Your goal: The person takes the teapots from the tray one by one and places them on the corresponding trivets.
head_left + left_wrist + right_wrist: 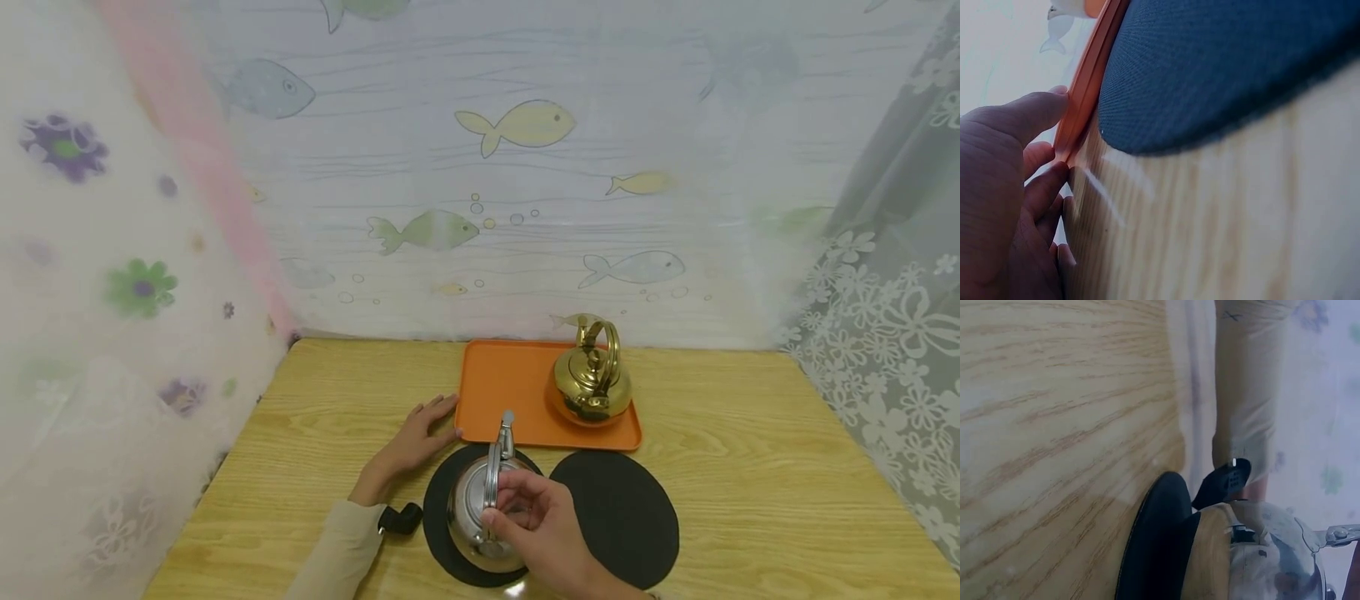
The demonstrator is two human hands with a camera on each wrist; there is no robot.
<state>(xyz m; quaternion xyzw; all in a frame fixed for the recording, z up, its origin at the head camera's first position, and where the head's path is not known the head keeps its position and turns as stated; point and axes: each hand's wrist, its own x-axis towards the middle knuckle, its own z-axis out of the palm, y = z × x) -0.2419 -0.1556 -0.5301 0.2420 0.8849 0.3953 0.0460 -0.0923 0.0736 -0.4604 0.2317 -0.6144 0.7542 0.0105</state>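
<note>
My right hand (551, 525) grips the upright handle of a silver kettle (467, 510), thumb on one side and fingers on the other. The kettle is over the left black round mat (437, 542), its spout pointing away from me. In the right wrist view the kettle's shiny side (1279, 550) stands close by the mat (1154, 556). My left hand (408, 443) rests at the left edge of an orange tray (498, 379), fingers extended. The left wrist view has its thumb and fingertips against the tray's rim (1082, 94). A gold kettle (591, 387) stands on the tray's right half.
A second black round mat (626, 508) lies right of the silver kettle, in front of the tray. The wooden table (750, 467) meets a fish-printed curtain (420, 283) at the back. Flowered sheets hang at both sides.
</note>
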